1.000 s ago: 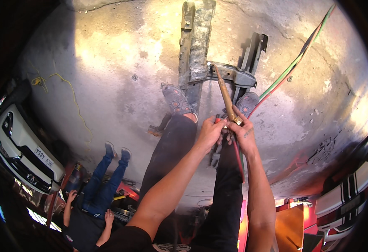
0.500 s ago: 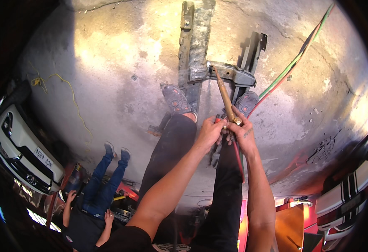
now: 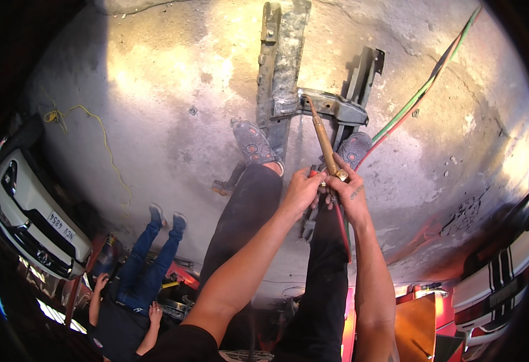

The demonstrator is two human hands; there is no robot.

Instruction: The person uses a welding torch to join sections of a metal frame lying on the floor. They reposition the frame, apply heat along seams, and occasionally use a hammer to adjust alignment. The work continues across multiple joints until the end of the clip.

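Note:
A brass-coloured gas torch point(image 3: 323, 136) slants up and slightly left, its narrow tip over a dark metal crosspiece point(image 3: 322, 99) of the frame on the floor. My right hand point(image 3: 354, 192) is closed around the torch's body, near its brass fitting. Beside it, my left hand point(image 3: 304, 188) is closed with its fingertips at the torch's valve end. A small red piece point(image 3: 314, 173) shows at the left fingertips; whether it is a valve knob I cannot tell. A red hose point(image 3: 342, 232) hangs below my hands. Some fingers overlap and hide the grip.
Long metal rails point(image 3: 287, 57) lie between my feet. Red and green hoses point(image 3: 418, 96) cross the floor at right. A yellow cord point(image 3: 104, 142) lies left. A person in jeans point(image 3: 141, 259) is at lower left near a white vehicle point(image 3: 38, 211); a striped vehicle point(image 3: 500, 283) stands right.

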